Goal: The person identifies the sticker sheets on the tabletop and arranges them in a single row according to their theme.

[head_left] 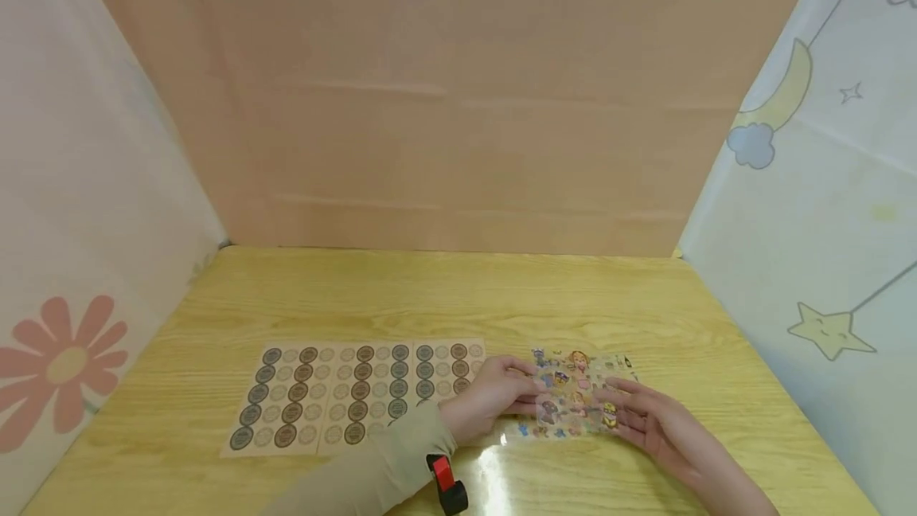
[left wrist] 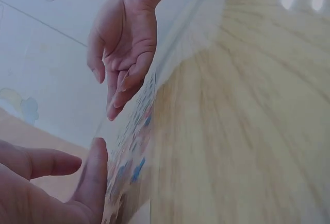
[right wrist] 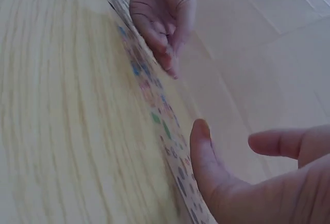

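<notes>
A clear sheet of cartoon stickers (head_left: 579, 412) lies on the right half of the table, its small colourful figures also showing at a slant in the right wrist view. My left hand (head_left: 490, 398) rests at the left edge of this sheet, fingers extended over it. At the opposite edge is my right hand (head_left: 662, 428), with loosely bent fingers touching the sheet. Each wrist view shows its own hand's thumb and a finger apart, with nothing pinched between them. Left of my left hand lie sheets of round seal stickers (head_left: 344, 392), partly covered by my left sleeve.
The wood-grain table (head_left: 444, 285) ends at a plain tan backdrop (head_left: 458, 102). Patterned cloth walls stand on both sides, with a flower (head_left: 68, 365) on the left and a star (head_left: 831, 330) on the right. A black and red strap (head_left: 446, 484) sits on my left wrist.
</notes>
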{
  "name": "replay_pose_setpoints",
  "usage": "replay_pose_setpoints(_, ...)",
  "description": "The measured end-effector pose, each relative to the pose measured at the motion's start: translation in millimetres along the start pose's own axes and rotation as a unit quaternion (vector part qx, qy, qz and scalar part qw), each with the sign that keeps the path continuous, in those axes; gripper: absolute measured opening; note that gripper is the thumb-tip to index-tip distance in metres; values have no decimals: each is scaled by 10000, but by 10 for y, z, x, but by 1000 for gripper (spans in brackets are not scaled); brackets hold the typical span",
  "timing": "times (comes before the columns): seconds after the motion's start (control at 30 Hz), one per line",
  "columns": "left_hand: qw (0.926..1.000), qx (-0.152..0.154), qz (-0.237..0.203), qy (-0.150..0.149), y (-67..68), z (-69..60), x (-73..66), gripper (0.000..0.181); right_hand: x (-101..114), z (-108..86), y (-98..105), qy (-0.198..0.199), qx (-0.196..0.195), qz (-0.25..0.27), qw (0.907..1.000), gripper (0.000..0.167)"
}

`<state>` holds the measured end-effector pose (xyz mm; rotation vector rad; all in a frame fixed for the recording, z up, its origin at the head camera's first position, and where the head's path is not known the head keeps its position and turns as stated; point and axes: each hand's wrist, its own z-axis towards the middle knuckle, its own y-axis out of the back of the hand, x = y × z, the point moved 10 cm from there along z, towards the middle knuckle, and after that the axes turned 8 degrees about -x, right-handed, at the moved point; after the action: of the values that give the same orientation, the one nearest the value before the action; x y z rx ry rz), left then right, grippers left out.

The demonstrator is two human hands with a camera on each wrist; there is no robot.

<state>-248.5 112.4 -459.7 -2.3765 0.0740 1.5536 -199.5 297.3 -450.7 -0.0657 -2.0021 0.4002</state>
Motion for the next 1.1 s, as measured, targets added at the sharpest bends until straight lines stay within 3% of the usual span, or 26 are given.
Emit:
replay_pose_setpoints(0.07,9999,112,-24,78,-88,4,19,26,22,-30,57,-5,7,122,9999,67)
replay_pose_setpoints(0.2,9987,452,-40,216,-280,9,31,29,57,-86,147,12,429,846,9955,50)
replay_pose_setpoints(0.3,9975,582,-153,382,-402,10,31,40,67,-127,184,-32,967,1518,9837,41)
replay_pose_setpoints(0.43,9962,608,-350,515,-503,40,33,50,90,-175,242,-84,1401,2025,9692,52)
replay_pose_setpoints(0.7,9887,962,-795,834,-786,104,75,58,223,-294,486,339,1488,2631,9526,61)
replay_pose_setpoints(0.77,9862,1035,-885,946,-874,111,89,58,244,-314,566,436,1395,2726,9510,61)
replay_pose_setpoints(0.87,9818,1053,-1084,1153,-996,134,140,58,239,-324,717,474,1023,2700,9562,59)
replay_pose_setpoints(1.0,9739,1091,-1402,1415,-1140,163,218,63,179,-325,974,453,112,2461,9681,52)
replay_pose_setpoints(1.1,9700,1179,-1533,1474,-1224,181,231,67,121,-354,1165,394,-679,2451,9663,45)
